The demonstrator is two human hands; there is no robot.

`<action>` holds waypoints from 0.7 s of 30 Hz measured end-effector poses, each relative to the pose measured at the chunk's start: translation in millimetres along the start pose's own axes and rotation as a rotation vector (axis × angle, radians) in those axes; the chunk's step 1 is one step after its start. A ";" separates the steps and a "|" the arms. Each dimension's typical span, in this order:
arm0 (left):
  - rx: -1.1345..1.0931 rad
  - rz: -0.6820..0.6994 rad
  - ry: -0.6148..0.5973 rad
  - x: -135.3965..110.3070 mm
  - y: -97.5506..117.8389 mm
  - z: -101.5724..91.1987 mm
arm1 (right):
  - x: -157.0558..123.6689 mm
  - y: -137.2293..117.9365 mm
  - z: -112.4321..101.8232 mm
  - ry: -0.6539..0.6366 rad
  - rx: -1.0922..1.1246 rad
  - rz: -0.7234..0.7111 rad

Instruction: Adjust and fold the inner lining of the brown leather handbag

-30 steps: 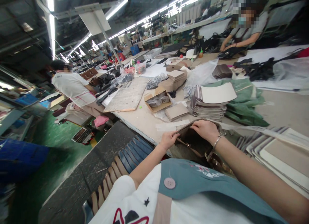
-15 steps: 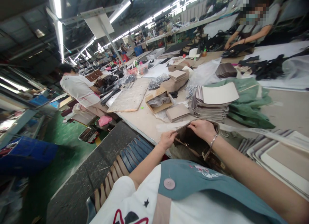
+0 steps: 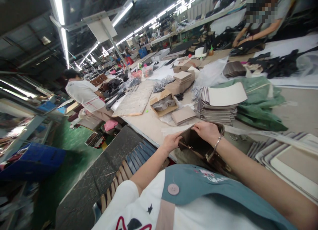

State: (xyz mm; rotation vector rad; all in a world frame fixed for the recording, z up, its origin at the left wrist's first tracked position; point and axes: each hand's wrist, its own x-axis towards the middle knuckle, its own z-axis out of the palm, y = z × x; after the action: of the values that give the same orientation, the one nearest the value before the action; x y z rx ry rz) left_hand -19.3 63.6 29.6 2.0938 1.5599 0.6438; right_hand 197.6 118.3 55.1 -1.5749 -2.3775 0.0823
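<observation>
A brown-olive bag (image 3: 196,144) stands at the table's near edge, close to my body, its mouth gaping and its dark inside showing. My left hand (image 3: 172,142) is closed on the rim at its left corner. Along the far rim, my right hand (image 3: 206,132) grips the edge, fingers bent over it and a bracelet on the wrist. Metal fittings glint on the near edge of the bag. My fingertips are partly hidden behind the rim, and the bag's lower part is hard to make out.
Past the bag are a stack of pale panels (image 3: 218,102), green cloth (image 3: 263,102), a small pile of tan pieces (image 3: 183,115) and an open carton (image 3: 162,106). More panels (image 3: 293,157) lie at right. Blue and tan pieces (image 3: 135,160) line the lower left. Two co-workers stand nearby.
The bag's mouth has widened and its near edge has shifted, showing more of the inside. Both hands keep their grip on the rim, the right moving slightly left. The view has turned a little.
</observation>
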 end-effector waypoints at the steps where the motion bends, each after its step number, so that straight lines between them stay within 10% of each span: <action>1: 0.006 -0.003 -0.004 0.5 0.6 0.0 | 0.3 -0.3 0.2 0.001 0.004 0.002; 21: 0.134 -0.035 0.039 8.4 11.7 6.6 | 7.8 5.7 -2.4 0.038 0.086 0.094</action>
State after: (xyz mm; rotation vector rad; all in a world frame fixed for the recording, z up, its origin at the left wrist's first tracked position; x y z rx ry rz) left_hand -4.4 68.2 32.3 2.1563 1.7003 0.5855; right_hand 200.6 127.4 57.8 -1.6332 -2.2404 0.1702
